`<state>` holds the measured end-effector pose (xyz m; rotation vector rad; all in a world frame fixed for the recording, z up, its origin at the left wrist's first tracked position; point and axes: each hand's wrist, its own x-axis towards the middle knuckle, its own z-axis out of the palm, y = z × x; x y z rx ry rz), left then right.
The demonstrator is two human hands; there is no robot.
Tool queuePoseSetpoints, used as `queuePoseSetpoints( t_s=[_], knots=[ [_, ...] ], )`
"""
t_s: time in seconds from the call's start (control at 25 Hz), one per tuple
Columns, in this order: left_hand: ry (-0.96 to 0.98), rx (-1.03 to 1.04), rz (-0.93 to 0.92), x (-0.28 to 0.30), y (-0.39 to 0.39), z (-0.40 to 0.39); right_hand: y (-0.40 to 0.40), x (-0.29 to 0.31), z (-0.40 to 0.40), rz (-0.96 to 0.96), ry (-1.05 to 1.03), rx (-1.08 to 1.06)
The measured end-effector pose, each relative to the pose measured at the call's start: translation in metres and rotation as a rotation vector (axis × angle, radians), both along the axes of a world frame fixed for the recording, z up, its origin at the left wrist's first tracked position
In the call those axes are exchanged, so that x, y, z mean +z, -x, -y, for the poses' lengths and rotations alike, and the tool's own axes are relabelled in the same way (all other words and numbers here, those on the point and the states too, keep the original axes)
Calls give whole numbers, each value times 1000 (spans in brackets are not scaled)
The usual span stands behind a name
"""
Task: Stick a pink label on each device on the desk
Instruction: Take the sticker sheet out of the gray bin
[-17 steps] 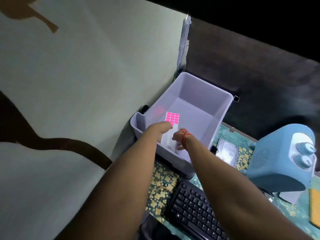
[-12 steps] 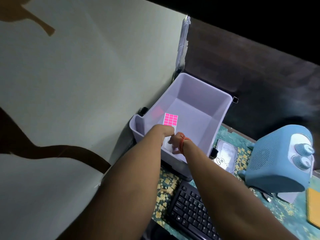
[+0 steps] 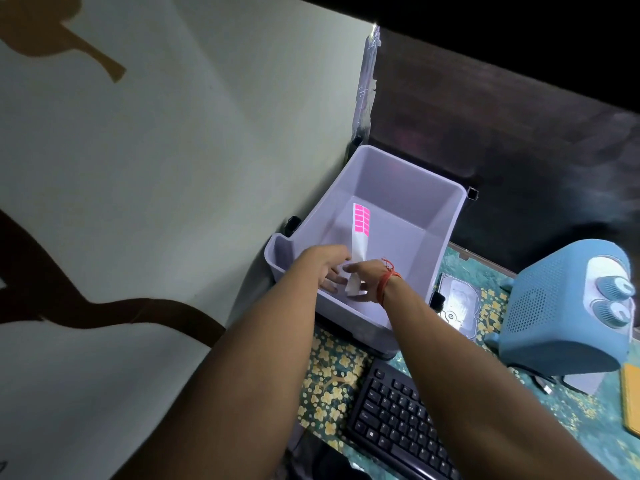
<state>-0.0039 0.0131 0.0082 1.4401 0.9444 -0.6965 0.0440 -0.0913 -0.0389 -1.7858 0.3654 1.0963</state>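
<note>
A white backing sheet with pink labels (image 3: 361, 224) at its top end stands upright inside a lavender plastic bin (image 3: 446, 230). My left hand (image 3: 327, 268) and my right hand (image 3: 363, 277) meet at the sheet's lower end, low in the bin, and both pinch it there. An orange thread is tied round my right wrist. On the desk lie a bare hard drive (image 3: 459, 303) right of the bin, a blue box-shaped device with two knobs (image 3: 568, 306) further right, and a black keyboard (image 3: 398, 420) in front.
The bin sits on a floral teal desk mat (image 3: 332, 375), against a pale wall (image 3: 173, 168) on the left. A dark wooden panel (image 3: 485, 133) stands behind it. A yellow object (image 3: 632, 400) shows at the right edge, with a cable by the blue device.
The label sheet has turned from facing me to nearly edge-on and stands more upright. My hands have shifted slightly toward the bin's near wall, gripping lower on the sheet.
</note>
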Motion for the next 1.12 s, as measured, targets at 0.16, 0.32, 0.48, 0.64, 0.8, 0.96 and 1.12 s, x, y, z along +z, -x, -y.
queuePoseSetpoints(
  t_s=[0.16,0.32,0.48,0.64,0.8,0.96,1.12],
  knots=[
    [-38,94,234,24,2,-7,-6,31,2,316,15,59],
    [-69,292,634,46,14,7,25,74,16,623,5,191],
    [51,299,718,53,44,27,59,95,62,564,-300,6],
    [108,45,695,50,72,67,83,100,119,568,-390,-292],
    [215,2,721,41,99,119,118,85,172,619,-308,-327],
    [259,-26,657,12,125,182,160,68,235,622,-242,-369],
    [292,-33,630,-3,135,231,182,50,283,741,-85,-417]
  ],
)
